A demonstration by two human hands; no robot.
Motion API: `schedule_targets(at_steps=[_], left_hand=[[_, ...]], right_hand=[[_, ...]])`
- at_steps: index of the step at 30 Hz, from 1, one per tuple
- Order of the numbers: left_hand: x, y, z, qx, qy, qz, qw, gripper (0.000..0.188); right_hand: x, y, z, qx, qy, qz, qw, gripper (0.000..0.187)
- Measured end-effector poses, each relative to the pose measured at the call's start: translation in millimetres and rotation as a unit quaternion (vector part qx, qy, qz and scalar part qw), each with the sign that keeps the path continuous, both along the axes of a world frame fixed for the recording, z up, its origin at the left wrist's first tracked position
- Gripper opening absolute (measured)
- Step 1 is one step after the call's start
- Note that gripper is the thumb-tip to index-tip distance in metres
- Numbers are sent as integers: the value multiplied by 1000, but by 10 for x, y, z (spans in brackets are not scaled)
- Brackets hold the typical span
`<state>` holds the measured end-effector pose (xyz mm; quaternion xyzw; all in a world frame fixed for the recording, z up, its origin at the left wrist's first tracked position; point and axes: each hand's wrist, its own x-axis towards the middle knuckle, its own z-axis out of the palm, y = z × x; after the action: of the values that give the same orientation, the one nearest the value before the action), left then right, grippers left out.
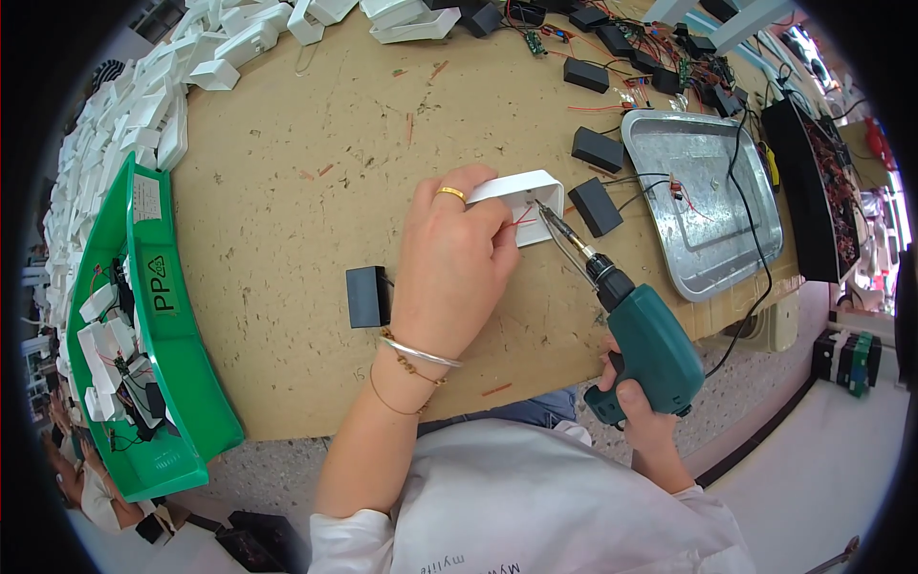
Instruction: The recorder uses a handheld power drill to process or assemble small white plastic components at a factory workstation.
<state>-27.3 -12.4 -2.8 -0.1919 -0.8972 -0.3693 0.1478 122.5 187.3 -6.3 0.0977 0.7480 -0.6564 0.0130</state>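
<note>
Two hands work at the middle of a scuffed brown surface (287, 220) in the head view; the left hand (449, 263), wearing a gold ring and thin bracelets at the wrist, lies curled over a small white plastic housing (528, 196) and presses it down, its fingers closed on the near side of the piece; thin red wires show inside the housing's open face; the right hand (636, 402) is wrapped tight around the grip of a green electric screwdriver (650, 344), low and to the right of the housing; the tool's long metal bit slants up and left, and its tip reaches into the housing just beside the left fingertips; a black box (367, 297) sits on the surface just left of the left wrist, apart from it; another black box (595, 207) lies just right of the housing; beyond that rests a dented metal tray (712, 249) with loose wires across it; a green bin (177, 373) at the left edge holds white parts with wired boards; white housings (134, 105) are heaped along the upper left rim; more black boxes and red wiring crowd the top right.
</note>
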Motion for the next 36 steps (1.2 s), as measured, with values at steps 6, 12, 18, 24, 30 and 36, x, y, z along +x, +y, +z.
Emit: schedule_targets(at_steps=[6, 12, 18, 24, 30, 36], left_hand=[[-2, -23, -1, 33, -48, -14, 998, 5], [3, 13, -17, 15, -23, 5, 1000, 4], [0, 8, -15, 14, -16, 2, 1000, 5], [-1, 6, -14, 26, -19, -3, 999, 6], [-14, -4, -6, 19, -6, -14, 1000, 6], [-11, -7, -8, 21, -12, -13, 1000, 7]], right_hand=[[12, 3, -22, -12, -2, 1, 1000, 64], [10, 2, -17, -4, -1, 5, 1000, 64], [14, 10, -19, -1, 0, 9, 1000, 65], [23, 28, -6, 16, -3, 19, 1000, 64], [28, 27, 36, 18, -18, 22, 999, 63], [24, 12, 59, 17, -23, 18, 999, 61]])
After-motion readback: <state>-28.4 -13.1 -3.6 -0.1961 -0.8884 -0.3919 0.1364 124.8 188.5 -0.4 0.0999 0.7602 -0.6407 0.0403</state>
